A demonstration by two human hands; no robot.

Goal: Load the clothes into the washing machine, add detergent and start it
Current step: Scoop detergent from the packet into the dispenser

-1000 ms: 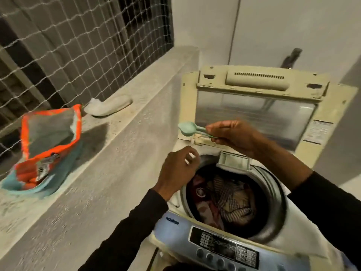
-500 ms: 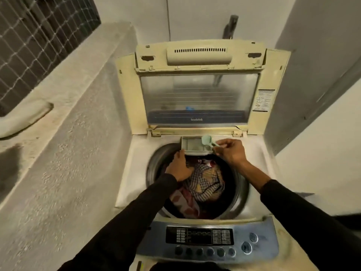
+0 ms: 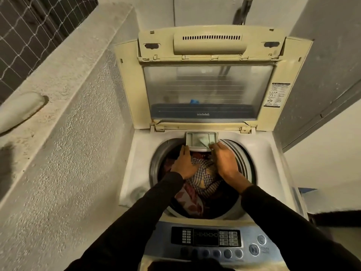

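Now the right hand (image 3: 224,161) pinches the scoop (image 3: 204,142), bowl tilted left into the detergent drawer (image 3: 201,139); left hand (image 3: 182,163) steadies it.

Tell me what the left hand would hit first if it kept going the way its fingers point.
Most likely the small grey pulled-out detergent drawer at the tub's back rim: the left hand points up and away, fingertips already at the drawer's left front corner. Whether they touch it or sit just below is unclear from this view.

Home laundry balcony: top-load washing machine (image 3: 134,159), netted opening (image 3: 29,34), rough parapet (image 3: 64,118).
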